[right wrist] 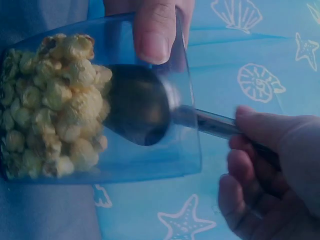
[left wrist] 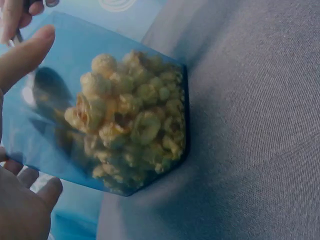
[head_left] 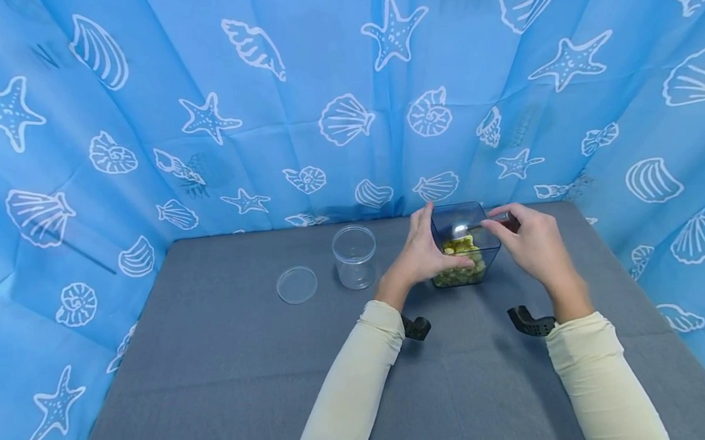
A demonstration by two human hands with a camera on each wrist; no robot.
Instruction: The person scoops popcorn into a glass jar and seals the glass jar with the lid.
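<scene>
A clear bluish square container (head_left: 490,255), partly filled with popcorn (left wrist: 127,120), stands near the table's back edge. My left hand (head_left: 423,248) grips it from the left, with the thumb (right wrist: 154,42) across the near side and the other fingers around the far side. In my right hand (head_left: 534,238) is a metal spoon (right wrist: 137,105), pinched by its dark handle at the container's right. The spoon's bowl is inside the container, just above the popcorn and close to the upper pieces in the right wrist view.
A clear round jar (head_left: 356,274) stands left of the container. Beside it, a clear round lid (head_left: 297,285) lies flat on the grey table (head_left: 247,377). A blue curtain with white shell prints (head_left: 296,115) hangs right behind the table's back edge.
</scene>
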